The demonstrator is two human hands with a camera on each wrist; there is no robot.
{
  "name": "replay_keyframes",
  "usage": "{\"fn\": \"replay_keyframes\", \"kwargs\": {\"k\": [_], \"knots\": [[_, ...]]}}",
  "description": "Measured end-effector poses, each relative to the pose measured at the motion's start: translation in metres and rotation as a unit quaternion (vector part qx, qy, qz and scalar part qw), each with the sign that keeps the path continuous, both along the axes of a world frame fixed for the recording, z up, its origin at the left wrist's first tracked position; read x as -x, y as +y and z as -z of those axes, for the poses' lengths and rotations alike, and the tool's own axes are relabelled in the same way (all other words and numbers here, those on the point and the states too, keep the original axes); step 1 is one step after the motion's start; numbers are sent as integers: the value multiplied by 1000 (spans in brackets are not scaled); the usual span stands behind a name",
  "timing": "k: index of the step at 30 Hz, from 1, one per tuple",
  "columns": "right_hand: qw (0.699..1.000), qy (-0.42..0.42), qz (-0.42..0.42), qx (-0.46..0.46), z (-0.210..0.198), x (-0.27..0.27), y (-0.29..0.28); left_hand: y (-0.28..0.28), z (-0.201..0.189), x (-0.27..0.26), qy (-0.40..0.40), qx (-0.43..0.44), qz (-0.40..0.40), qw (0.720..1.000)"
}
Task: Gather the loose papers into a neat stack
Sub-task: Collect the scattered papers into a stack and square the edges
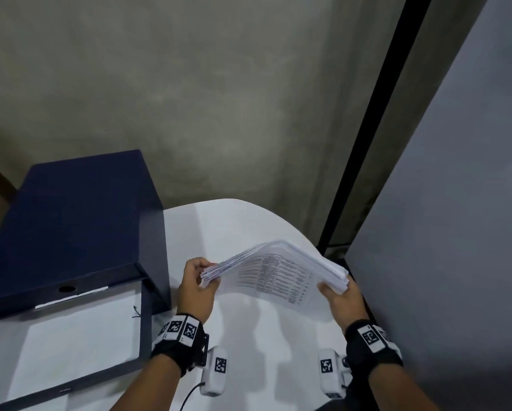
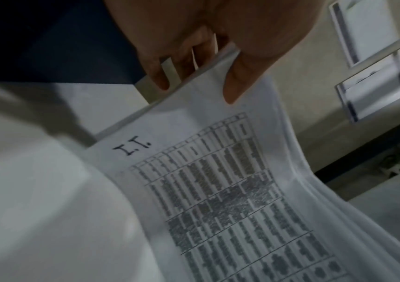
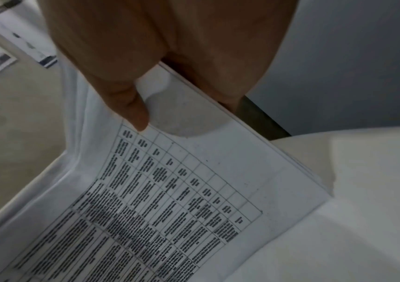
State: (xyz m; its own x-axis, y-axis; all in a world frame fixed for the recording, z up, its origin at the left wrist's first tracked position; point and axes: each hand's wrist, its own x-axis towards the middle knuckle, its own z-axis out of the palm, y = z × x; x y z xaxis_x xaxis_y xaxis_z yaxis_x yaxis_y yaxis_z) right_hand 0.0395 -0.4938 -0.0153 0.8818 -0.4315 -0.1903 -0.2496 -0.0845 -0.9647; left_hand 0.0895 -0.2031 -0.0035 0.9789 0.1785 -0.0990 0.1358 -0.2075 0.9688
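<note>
Holding the papers [image 1: 278, 271] above the white worktop [image 1: 242, 336], our left hand [image 1: 196, 287] pinches 1 short edge, our right hand [image 1: 342, 301] grips the other. We should stand the bowed bundle upright and tap its edges flush.
</note>
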Motion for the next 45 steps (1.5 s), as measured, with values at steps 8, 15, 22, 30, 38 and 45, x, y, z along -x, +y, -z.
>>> {"fn": "replay_keyframes", "kwargs": {"k": [8,15,22,30,38,45], "knots": [[999,-26,11,-47,-4,2,-6,4,3,3,4,8,1,1000],[993,-100,37,-53,-23,1,-3,5,-5,0,-37,118,-5,992],[990,-97,102,-19,-21,-11,0,4,-4,-13,-46,34,-40,998],[988,-108,101,31,-23,-13,1,7,-1,-13,-65,15,-34,997],[991,-85,93,44,-19,-10,-4,9,5,-15,-64,18,-37,997],[990,-102,94,30,-20,-10,-3,8,5,-14,-60,13,-32,998]]}}
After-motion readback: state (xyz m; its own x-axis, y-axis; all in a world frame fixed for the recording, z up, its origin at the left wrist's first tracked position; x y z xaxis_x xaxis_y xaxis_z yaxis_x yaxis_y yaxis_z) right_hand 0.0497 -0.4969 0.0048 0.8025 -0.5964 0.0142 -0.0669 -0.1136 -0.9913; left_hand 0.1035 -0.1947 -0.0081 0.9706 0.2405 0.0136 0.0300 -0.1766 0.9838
